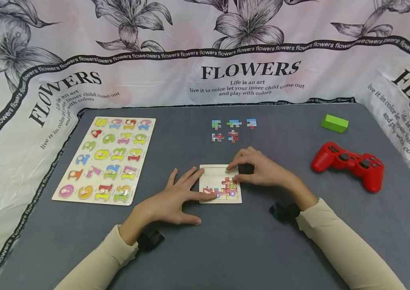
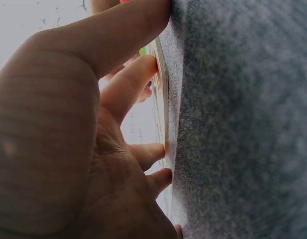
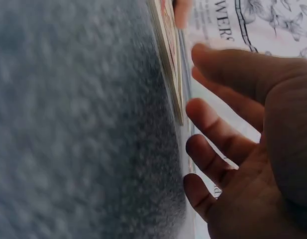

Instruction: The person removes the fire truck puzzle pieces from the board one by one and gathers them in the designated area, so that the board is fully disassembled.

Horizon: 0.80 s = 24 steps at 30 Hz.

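- While a white flowered cloth (image 1: pixel 154 84) rises behind it, the gray tabletop (image 1: pixel 248 249) carries everything else.
- On the left of the tabletop lies the number board (image 1: pixel 108 162), its colored digits set in rows, well apart from the tray.
- The left hand (image 1: pixel 170 203) has its fingers spread, one fingertip at the tray's upper left edge and the index finger across the lower left, over some pieces.
- The right hand (image 1: pixel 260 169) reaches the tray's right side with fingers bent and thumb apart from them; whether its fingertips touch the tray is hard to tell.
- To the right, the red game controller (image 1: pixel 349 164) sits below the green block.
- Between the hands lies the small wooden tray (image 1: pixel 212 175), flat, with joined pieces (image 1: pixel 231 189) in its lower part and right side.
- The green block (image 1: pixel 335 123) rests near the far right corner.
- Beyond the tray lie five loose pieces (image 1: pixel 233 137), three above two.
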{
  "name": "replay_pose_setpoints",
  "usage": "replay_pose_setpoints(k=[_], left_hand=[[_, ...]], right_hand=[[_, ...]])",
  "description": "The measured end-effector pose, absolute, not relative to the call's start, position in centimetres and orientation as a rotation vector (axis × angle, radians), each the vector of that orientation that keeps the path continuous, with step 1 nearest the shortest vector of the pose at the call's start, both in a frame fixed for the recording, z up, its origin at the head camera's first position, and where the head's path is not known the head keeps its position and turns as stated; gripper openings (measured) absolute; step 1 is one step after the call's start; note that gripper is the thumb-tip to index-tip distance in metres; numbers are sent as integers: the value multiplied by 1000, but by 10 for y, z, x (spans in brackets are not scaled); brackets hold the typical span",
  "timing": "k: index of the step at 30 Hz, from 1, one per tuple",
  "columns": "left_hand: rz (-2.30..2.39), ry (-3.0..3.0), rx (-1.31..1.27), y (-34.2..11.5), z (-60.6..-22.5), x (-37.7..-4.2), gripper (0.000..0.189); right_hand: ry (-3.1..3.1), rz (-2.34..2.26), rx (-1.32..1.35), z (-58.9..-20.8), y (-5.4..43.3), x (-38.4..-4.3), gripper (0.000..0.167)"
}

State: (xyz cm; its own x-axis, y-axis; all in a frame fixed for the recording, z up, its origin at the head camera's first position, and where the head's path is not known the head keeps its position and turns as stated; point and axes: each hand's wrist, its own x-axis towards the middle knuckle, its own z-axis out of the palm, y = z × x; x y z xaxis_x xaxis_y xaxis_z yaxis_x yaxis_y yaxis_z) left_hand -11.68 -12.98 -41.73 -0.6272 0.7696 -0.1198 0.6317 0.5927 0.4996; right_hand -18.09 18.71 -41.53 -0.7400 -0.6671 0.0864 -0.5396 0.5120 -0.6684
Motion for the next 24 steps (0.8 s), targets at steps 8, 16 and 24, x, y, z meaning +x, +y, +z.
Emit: replay_pose_setpoints(k=[8,16,24], left_hand=[[600,2497,1143,-130,-416,-117,70],[609,2498,1146,-129,-416,-118,70],[609,2490,1136,-128,-415,-117,69]], right_hand=[[2541,-908,-1115,-415,182,-170,38],[2544,-892,-1098,-416,181,-169,39],[2538,-901,-1093,-415,181,-169,38]])
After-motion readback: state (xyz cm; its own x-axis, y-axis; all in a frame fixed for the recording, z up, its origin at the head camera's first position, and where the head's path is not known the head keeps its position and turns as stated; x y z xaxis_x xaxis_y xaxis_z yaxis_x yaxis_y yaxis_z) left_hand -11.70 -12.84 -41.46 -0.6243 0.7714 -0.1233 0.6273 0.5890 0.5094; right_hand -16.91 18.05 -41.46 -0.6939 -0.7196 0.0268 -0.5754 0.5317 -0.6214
